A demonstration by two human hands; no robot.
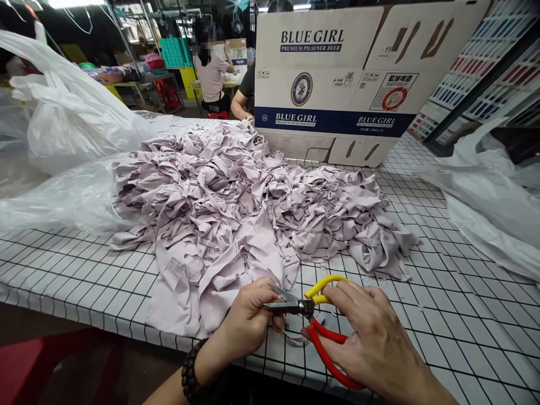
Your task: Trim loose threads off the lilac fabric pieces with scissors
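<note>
My right hand [371, 337] grips scissors [314, 315] with one yellow and one red handle loop. The short metal blades point left toward my left hand [248, 318]. That hand wears a dark bead bracelet and pinches something small at the blade tips, right at the near edge of a pale lilac fabric piece [219, 281]. Behind both hands a big heap of the same lilac fabric pieces [236, 191] spreads over the table.
The table [464, 292] has a white cloth with a black grid. A large Blue Girl beer carton [337, 84] stands at the back. Clear plastic bags lie at the left [71, 124] and right [493, 197]. People work at tables far behind.
</note>
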